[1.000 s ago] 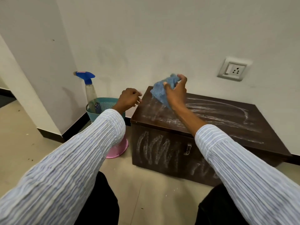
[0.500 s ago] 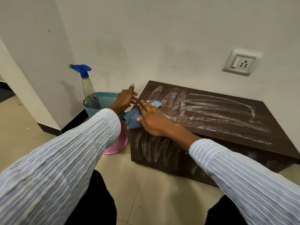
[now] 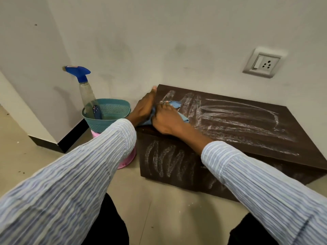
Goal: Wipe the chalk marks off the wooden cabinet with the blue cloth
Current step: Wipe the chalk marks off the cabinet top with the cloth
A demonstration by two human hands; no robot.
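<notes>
A low dark wooden cabinet (image 3: 251, 137) stands against the wall, its top and front covered in white chalk marks (image 3: 235, 121). The blue cloth (image 3: 184, 117) lies on the top's left end, mostly hidden under my hands. My right hand (image 3: 168, 119) presses flat on the cloth. My left hand (image 3: 144, 107) rests at the cabinet's left edge, touching the cloth's left side, with its fingers stretched toward the back corner.
A teal basket (image 3: 113, 119) holding a spray bottle (image 3: 85, 91) with a blue head stands on a pink bowl (image 3: 129, 160) left of the cabinet. A wall socket (image 3: 263, 63) sits above the cabinet. A wall corner juts out at the left. Beige tiled floor lies in front.
My right hand brought the cloth down from mid-air onto the cabinet top's left end. My left hand moved right from over the basket to the cabinet's left edge and now touches the cloth.
</notes>
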